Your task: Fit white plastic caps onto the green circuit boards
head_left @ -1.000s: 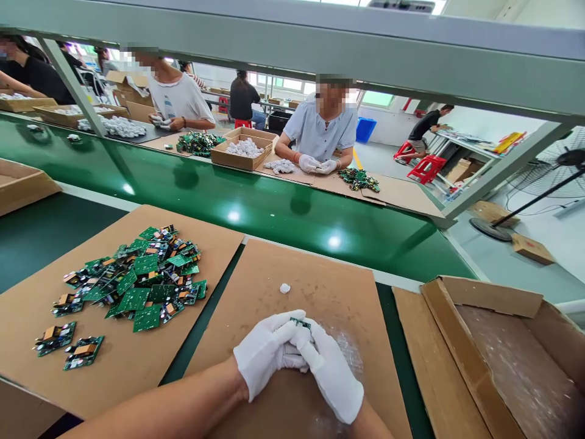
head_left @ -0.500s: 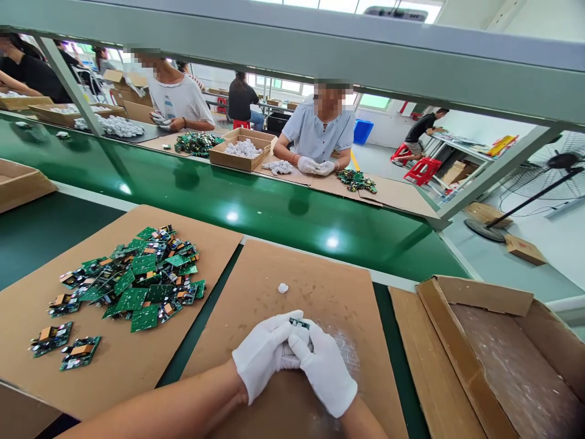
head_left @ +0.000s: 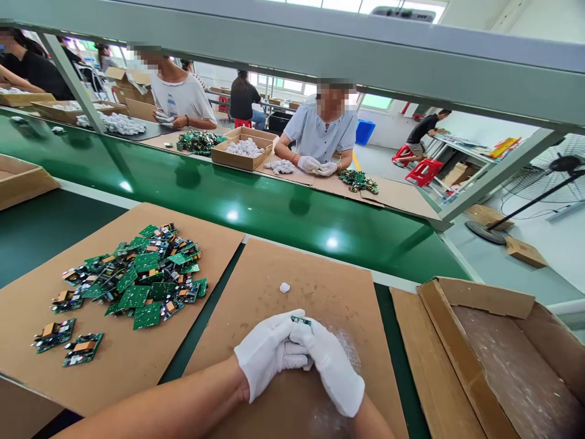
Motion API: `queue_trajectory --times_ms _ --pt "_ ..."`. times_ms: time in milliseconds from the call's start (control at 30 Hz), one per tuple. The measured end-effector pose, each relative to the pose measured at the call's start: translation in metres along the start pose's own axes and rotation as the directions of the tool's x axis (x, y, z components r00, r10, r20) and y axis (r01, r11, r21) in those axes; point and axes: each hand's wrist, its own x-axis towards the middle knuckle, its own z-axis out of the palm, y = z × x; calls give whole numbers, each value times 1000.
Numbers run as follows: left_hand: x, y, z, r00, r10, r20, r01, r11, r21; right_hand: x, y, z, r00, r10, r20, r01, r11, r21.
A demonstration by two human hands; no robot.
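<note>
Left hand (head_left: 267, 350) and right hand (head_left: 334, 369): matt white cloth, creased. Under hands: cardboard sheet (head_left: 320, 280), matt, smudged; beside right hand, shiny clear patch (head_left: 351, 349), plastic-looking. Left of left hand: circuit boards (head_left: 146, 262), smooth green faces, slight sheen. Right of right hand: cardboard box (head_left: 457, 346), matt walls, glossy plastic-like lining (head_left: 514, 360). Beyond hands: belt (head_left: 274, 213), smooth, glossy green.

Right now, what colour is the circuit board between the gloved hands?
Green, where the circuit board shows, best in the head view.

The right hand (head_left: 333, 361) has shifted its thumb forward.
</note>
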Motion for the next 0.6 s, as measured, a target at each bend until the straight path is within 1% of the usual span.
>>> queue_trajectory --times_ms 100,233,333,467,533,600 --pt "0 1 2 1000 -16 17 16 1000 19 2 0 1 1000 3 -3 -3 999 42" --pt "3 -4 -3 1000 13 -7 -12 999 47 3 0 4 999 25 -23 -24 999 47" --pt "4 -8 -6 1000 13 -20 -11 996 84 3 -1 4 999 28 -17 -27 998 63" --pt "1 -5 -2 999 33 -4 -32 994 106 1 -3 1 1000 8 6 -8 995 97" --pt "0 -2 -1 1000 22 18 -24 995 93 1 -4 0 1000 4 11 -5 995 103" --pt "0 -1 -1 1000 8 17 -9 996 86 1 -3 0 1000 -5 13 3 994 105"
